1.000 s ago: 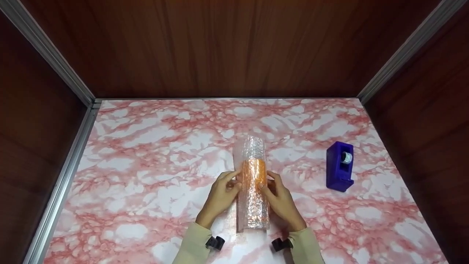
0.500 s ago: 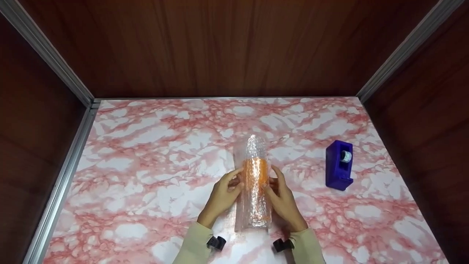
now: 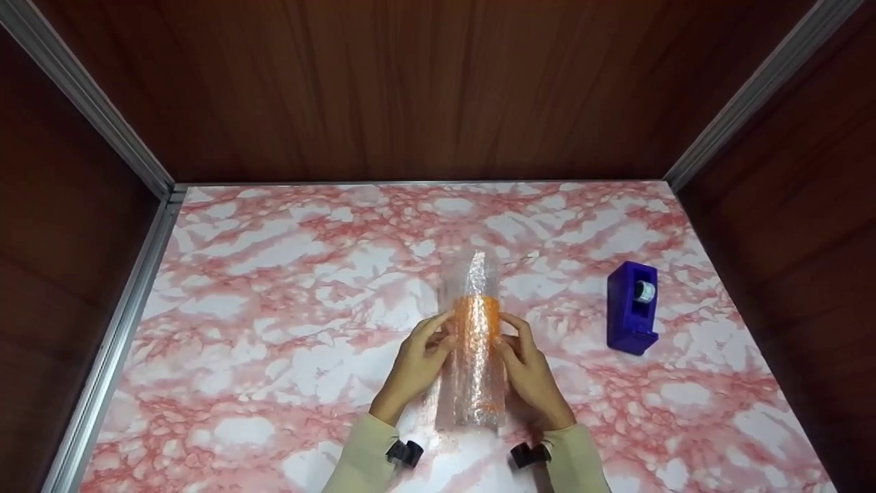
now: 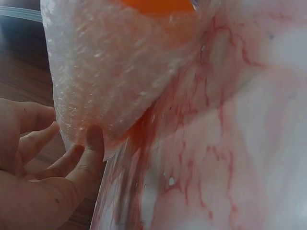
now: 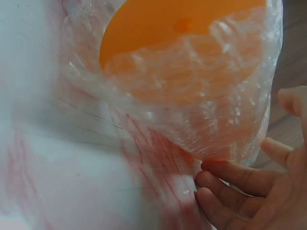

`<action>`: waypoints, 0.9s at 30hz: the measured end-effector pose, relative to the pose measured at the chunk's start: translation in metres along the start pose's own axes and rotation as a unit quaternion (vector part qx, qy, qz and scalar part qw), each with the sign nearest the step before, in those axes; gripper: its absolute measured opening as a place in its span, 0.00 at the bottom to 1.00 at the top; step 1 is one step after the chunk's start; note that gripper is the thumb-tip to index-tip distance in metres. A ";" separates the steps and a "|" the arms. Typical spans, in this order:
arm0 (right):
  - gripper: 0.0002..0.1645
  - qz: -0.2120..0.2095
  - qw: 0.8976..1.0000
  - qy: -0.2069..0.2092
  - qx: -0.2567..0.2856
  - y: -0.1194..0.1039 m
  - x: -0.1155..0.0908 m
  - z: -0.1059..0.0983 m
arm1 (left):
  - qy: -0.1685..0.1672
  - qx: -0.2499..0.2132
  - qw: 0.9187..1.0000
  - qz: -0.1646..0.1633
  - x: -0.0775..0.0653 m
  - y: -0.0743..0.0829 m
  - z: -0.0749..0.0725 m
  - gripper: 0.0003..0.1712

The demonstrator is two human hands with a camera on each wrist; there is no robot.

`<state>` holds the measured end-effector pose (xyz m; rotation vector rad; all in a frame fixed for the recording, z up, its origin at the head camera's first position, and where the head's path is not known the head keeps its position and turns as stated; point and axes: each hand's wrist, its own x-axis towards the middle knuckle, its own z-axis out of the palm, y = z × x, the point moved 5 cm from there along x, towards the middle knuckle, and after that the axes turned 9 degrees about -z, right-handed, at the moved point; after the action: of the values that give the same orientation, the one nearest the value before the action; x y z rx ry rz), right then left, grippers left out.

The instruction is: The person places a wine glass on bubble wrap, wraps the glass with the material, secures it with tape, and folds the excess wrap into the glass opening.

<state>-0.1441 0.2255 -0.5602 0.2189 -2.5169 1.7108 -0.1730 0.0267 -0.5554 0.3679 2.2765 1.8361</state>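
An orange cylinder point(image 3: 477, 318), rolled up in clear bubble wrap point(image 3: 479, 394), lies lengthwise on the table between my hands. The wrap reaches beyond the orange part at the far and near ends. My left hand point(image 3: 419, 352) holds its left side, and in the left wrist view the fingertips pinch the bubble wrap point(image 4: 105, 67) low down. On the right side, my right hand point(image 3: 530, 363) holds the roll with thumb and fingers. The right wrist view shows the flat orange end point(image 5: 168, 28) inside the wrap, with fingertips under its lower edge. The underside is hidden.
A purple tape dispenser point(image 3: 631, 308) with a small roll of tape stands on the right of the table. The marbled red-and-white tabletop point(image 3: 274, 274) is bounded by dark wood panels point(image 3: 424, 89) at the back and sides, with metal rails at the corners.
The wrapped roll has shifted and turned slightly between the hands, drifting a little to the right. The right index finger rose off the side, then came back down against it.
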 end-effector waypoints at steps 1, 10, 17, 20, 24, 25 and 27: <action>0.29 0.004 1.000 0.001 0.005 0.000 0.000 0.000 | -0.002 0.001 1.000 0.001 0.000 0.000 0.000 0.27; 0.30 -0.031 0.999 0.035 0.014 -0.023 0.002 0.001 | -0.005 -0.016 1.000 0.013 0.001 0.000 0.003 0.28; 0.29 -0.064 0.996 0.059 -0.019 -0.052 -0.001 -0.005 | 0.000 -0.028 1.000 0.001 0.002 -0.001 0.004 0.28; 0.29 -0.065 0.996 0.057 0.001 -0.038 -0.002 -0.003 | -0.001 -0.035 0.999 -0.007 0.001 -0.001 0.004 0.28; 0.32 -0.042 0.998 0.046 0.021 -0.010 -0.003 0.000 | 0.009 -0.026 1.000 -0.006 0.000 0.001 0.002 0.27; 0.33 -0.035 0.998 0.042 0.026 -0.004 -0.003 0.000 | 0.012 -0.019 1.000 -0.004 0.000 0.002 0.002 0.27; 0.34 -0.030 0.998 0.033 0.039 0.001 -0.003 0.001 | 0.019 -0.006 1.000 0.001 0.000 0.005 0.001 0.26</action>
<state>-0.1409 0.2253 -0.5624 0.2374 -2.3756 1.7647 -0.1723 0.0285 -0.5512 0.3353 2.2883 1.8732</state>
